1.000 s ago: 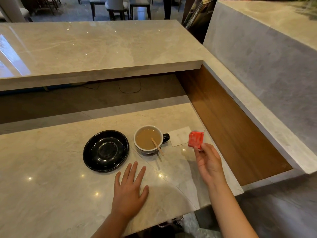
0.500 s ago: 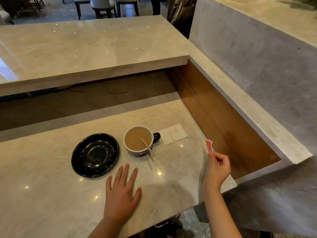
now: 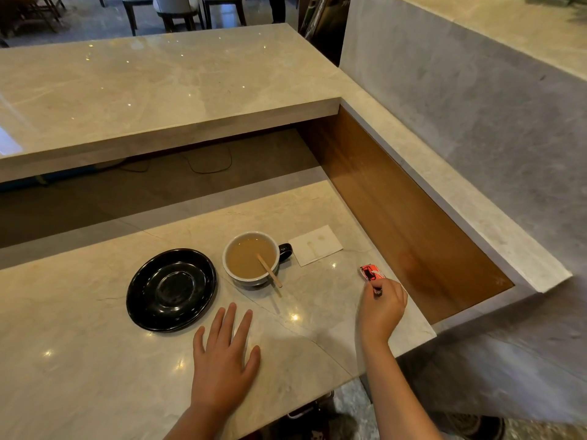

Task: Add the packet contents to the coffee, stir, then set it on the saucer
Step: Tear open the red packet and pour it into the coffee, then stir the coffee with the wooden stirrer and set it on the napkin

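A cup of milky coffee (image 3: 251,259) with a dark handle stands on the marble counter, a wooden stir stick (image 3: 269,270) leaning in it. Left of it lies an empty black saucer (image 3: 171,289). My right hand (image 3: 381,308) is low over the counter's right edge, right of the cup, pinching a small red packet (image 3: 371,274) by its near end. My left hand (image 3: 224,360) lies flat on the counter, fingers spread, in front of the saucer and cup, holding nothing.
A white napkin (image 3: 317,245) lies just right of the cup's handle. A raised marble bar top (image 3: 158,90) runs behind; a wooden side panel (image 3: 397,223) and marble ledge close off the right. The counter's front edge drops to the floor.
My right hand has carried the red packet from beside the cup, out to the right and down toward the counter's edge. My left hand stays flat. The cup and saucer have not moved.
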A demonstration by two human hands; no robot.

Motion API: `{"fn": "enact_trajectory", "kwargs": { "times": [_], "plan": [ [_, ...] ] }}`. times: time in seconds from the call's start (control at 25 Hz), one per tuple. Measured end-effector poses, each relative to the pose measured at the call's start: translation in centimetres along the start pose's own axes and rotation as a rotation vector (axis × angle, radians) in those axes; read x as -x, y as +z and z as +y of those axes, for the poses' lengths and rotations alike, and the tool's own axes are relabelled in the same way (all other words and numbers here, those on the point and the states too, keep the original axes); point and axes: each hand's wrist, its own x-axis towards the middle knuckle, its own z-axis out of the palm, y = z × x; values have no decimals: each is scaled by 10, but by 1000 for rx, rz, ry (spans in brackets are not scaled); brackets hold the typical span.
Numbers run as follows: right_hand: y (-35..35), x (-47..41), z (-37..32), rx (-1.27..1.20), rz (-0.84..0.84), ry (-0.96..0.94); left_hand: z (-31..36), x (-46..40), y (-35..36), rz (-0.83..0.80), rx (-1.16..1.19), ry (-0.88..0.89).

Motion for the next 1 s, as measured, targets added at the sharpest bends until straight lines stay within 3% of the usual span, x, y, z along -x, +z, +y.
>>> {"fn": "enact_trajectory", "kwargs": {
  "times": [0.16,0.4,0.56,0.76,0.88,1.0],
  "plan": [
    [-2,2,-2,107,-58,-122,0,1,0,4,3,8],
    [-20,5,1,507,-175,-417,1,1,-1,8,-4,17],
    [-31,16,-15,371,-227,-515,1,2,-1,26,3,24],
    [-17,52,-59,253,-582,-820,2,3,-1,52,32,26],
    [-5,60,-75,192,-687,-805,2,2,0,58,34,18],
    [8,58,-87,163,-688,-844,1,2,2,56,17,13]
  ]
}}
